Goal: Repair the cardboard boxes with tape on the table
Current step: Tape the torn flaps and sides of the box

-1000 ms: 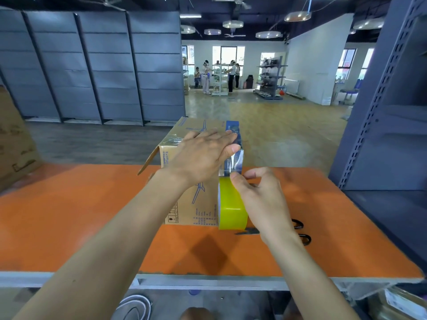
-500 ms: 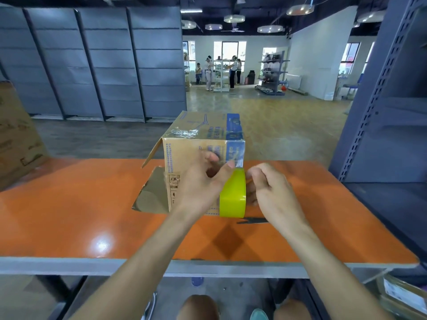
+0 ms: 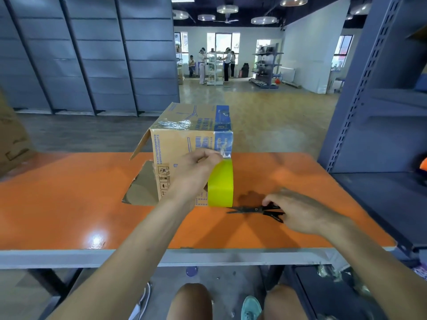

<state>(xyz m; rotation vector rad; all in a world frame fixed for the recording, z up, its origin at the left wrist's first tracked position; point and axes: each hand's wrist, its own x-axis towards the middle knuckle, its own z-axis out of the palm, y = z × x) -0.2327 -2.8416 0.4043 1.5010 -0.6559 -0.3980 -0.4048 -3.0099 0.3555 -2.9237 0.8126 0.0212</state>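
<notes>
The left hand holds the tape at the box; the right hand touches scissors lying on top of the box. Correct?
No: the head view shows the scissors on the orange table, beside the box. The left hand on the tape and right hand are as stated.

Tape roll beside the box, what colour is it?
Bright yellow-green; the tape roll shows best in the head view, in front of the cardboard box.

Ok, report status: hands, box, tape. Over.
Left hand holds tape roll against cardboard box, strip uncut. Right hand grips scissors lying on table. Nothing between scissors and strip.
</notes>
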